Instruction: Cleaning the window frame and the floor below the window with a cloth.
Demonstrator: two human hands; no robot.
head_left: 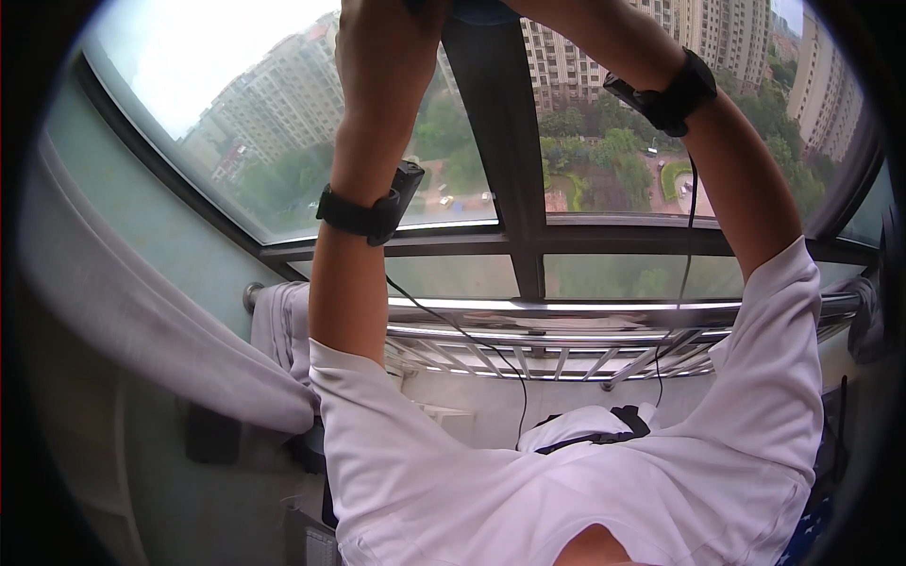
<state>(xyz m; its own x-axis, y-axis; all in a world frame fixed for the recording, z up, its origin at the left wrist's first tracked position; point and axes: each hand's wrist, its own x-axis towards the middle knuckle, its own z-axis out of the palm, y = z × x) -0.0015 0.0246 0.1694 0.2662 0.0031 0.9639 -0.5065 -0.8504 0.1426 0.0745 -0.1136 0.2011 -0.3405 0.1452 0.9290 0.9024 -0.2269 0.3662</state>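
Observation:
Both my arms reach up in front of the window (510, 141). My left hand (389, 47) is at the top edge of the picture, its fingers cut off or hidden. My right hand (576, 17) comes in from the right at the same height, and its fingers also lie outside the picture. Between the two hands a dark bluish thing (483, 9) shows in part, against the dark window mullion; its kind cannot be made out. Whether either hand holds it is hidden. A black strap with a small box (363, 217) sits on my left forearm, and another black strap (684, 94) on my right.
A metal railing (604, 309) runs below the window. Grey-white curtains (160, 292) hang at the left, with a bunched dark cloth (866, 321) at the right. Thin black cables (472, 340) trail down from the wrist straps. Tall buildings and trees show through the glass.

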